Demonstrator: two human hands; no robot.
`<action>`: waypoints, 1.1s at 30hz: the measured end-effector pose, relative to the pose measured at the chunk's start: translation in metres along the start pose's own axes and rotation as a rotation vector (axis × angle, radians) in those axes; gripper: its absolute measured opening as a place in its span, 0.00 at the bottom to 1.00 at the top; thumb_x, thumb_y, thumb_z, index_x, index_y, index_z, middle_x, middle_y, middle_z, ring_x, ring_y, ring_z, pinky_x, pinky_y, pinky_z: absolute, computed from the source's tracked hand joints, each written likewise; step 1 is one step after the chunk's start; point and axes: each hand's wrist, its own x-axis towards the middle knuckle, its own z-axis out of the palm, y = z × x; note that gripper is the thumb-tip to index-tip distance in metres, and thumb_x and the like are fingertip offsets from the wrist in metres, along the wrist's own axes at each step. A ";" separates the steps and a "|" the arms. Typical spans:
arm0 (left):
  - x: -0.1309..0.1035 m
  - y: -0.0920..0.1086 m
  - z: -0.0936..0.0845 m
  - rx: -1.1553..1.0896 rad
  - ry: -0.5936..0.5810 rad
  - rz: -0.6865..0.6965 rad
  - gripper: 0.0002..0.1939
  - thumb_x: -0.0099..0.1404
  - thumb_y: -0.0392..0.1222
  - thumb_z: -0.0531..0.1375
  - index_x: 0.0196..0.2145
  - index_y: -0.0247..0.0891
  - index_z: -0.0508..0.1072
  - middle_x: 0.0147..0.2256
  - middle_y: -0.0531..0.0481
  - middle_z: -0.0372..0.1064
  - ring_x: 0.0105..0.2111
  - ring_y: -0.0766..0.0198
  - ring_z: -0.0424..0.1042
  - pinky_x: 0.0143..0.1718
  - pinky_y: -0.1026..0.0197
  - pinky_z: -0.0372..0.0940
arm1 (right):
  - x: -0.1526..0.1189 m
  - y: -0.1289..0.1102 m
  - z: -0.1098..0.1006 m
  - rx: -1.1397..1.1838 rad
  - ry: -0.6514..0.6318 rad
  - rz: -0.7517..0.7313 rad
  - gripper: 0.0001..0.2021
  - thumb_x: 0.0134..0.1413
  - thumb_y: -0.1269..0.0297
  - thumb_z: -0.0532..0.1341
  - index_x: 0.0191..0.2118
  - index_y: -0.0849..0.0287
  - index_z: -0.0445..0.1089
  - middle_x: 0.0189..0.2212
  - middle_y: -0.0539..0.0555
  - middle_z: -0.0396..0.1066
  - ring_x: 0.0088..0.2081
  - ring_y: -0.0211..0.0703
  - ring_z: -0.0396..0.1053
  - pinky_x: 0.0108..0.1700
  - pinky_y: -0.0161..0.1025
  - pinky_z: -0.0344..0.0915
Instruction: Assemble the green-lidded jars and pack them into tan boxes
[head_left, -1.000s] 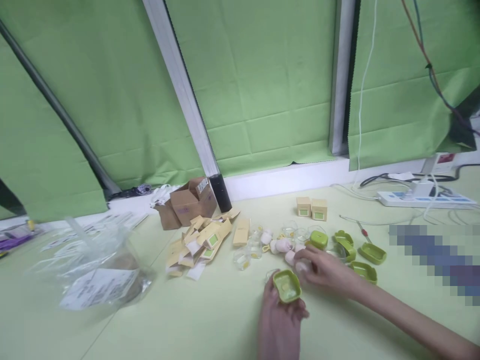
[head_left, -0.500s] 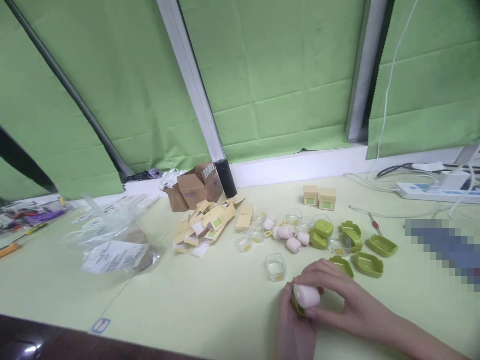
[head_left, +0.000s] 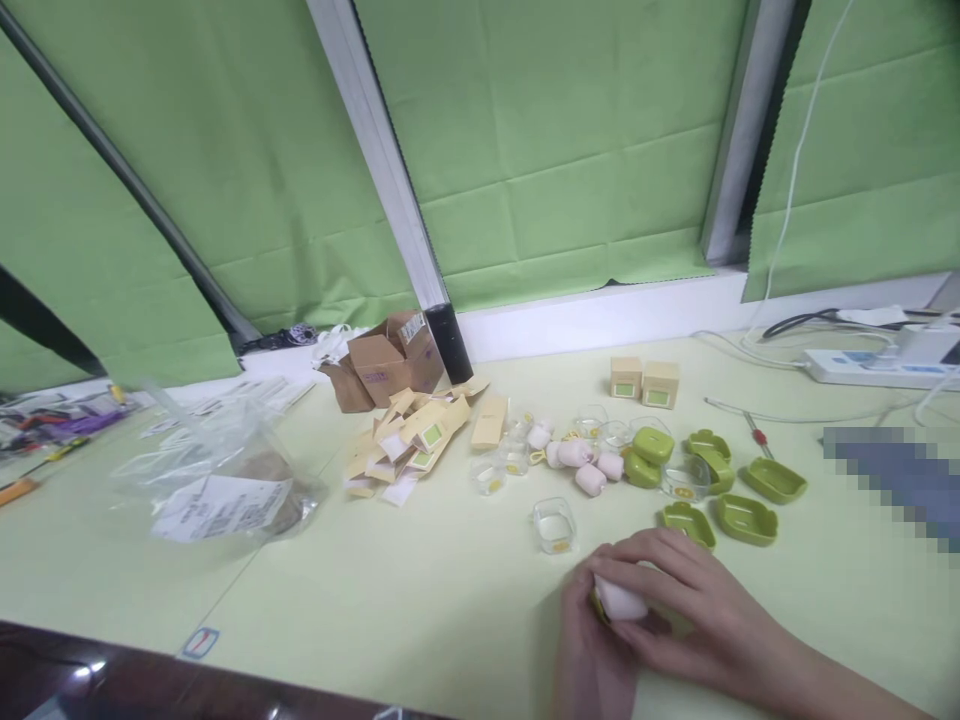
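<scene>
My right hand [head_left: 675,595] grips a pale pink cylinder [head_left: 620,600] between thumb and fingers, close to the table's front edge. Beneath and behind it, my left hand [head_left: 589,640] is wrapped round a green tray-like piece [head_left: 598,606], mostly hidden by the cylinder and fingers. The cylinder sits against the green piece. A clear plastic case [head_left: 553,526] stands just beyond my hands. Several green trays [head_left: 748,520] lie to the right, with a closed green case [head_left: 649,446] near them. More pink cylinders [head_left: 591,480] lie in a cluster behind.
Opened small cartons [head_left: 409,440] are piled at centre-left, before a brown cardboard box [head_left: 394,365]. A plastic bag [head_left: 232,480] lies left. Two small boxes [head_left: 660,385] stand at the back. A power strip [head_left: 877,368] and a red-handled tool [head_left: 759,436] are at right.
The camera view has shifted slightly. My right fingers have moved further over the pink cylinder, covering more of its upper side; both hands still hold their pieces together.
</scene>
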 end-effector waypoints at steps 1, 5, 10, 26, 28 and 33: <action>-0.001 0.001 0.001 0.013 -0.025 0.000 0.15 0.52 0.50 0.63 0.34 0.37 0.73 0.35 0.48 0.70 0.35 0.59 0.67 0.35 0.60 0.62 | 0.001 -0.001 0.000 0.005 -0.007 0.004 0.21 0.52 0.70 0.59 0.53 0.52 0.63 0.41 0.56 0.73 0.40 0.46 0.70 0.40 0.43 0.67; -0.004 0.003 0.006 0.046 -0.102 -0.016 0.17 0.51 0.51 0.64 0.35 0.36 0.73 0.39 0.45 0.70 0.37 0.57 0.67 0.38 0.57 0.62 | 0.002 -0.002 -0.001 0.032 -0.027 0.016 0.22 0.49 0.72 0.60 0.51 0.53 0.64 0.39 0.55 0.73 0.40 0.45 0.70 0.39 0.41 0.66; -0.006 0.004 0.006 0.029 -0.081 0.007 0.14 0.54 0.49 0.62 0.32 0.36 0.73 0.35 0.47 0.70 0.35 0.61 0.66 0.40 0.58 0.61 | -0.002 0.001 -0.001 0.055 0.052 -0.017 0.22 0.48 0.72 0.61 0.51 0.55 0.63 0.39 0.55 0.74 0.39 0.45 0.71 0.40 0.41 0.65; -0.007 0.003 0.002 -0.014 -0.001 0.032 0.14 0.47 0.46 0.65 0.30 0.38 0.71 0.31 0.50 0.68 0.32 0.62 0.64 0.31 0.62 0.61 | 0.001 -0.003 0.003 0.074 0.039 -0.003 0.20 0.46 0.74 0.59 0.48 0.56 0.65 0.39 0.55 0.74 0.40 0.45 0.71 0.40 0.40 0.65; -0.007 0.001 0.000 -0.016 0.004 0.036 0.13 0.47 0.45 0.65 0.31 0.39 0.70 0.31 0.50 0.67 0.32 0.61 0.64 0.32 0.61 0.61 | 0.000 -0.003 0.004 0.095 0.064 -0.013 0.20 0.46 0.74 0.59 0.48 0.56 0.64 0.39 0.55 0.74 0.40 0.45 0.71 0.41 0.40 0.65; -0.006 0.000 -0.002 0.028 0.059 0.056 0.14 0.45 0.48 0.64 0.28 0.38 0.68 0.30 0.49 0.66 0.33 0.59 0.64 0.33 0.60 0.61 | -0.003 0.000 0.005 0.139 0.055 -0.057 0.23 0.47 0.72 0.60 0.51 0.57 0.59 0.39 0.55 0.74 0.40 0.46 0.71 0.42 0.42 0.64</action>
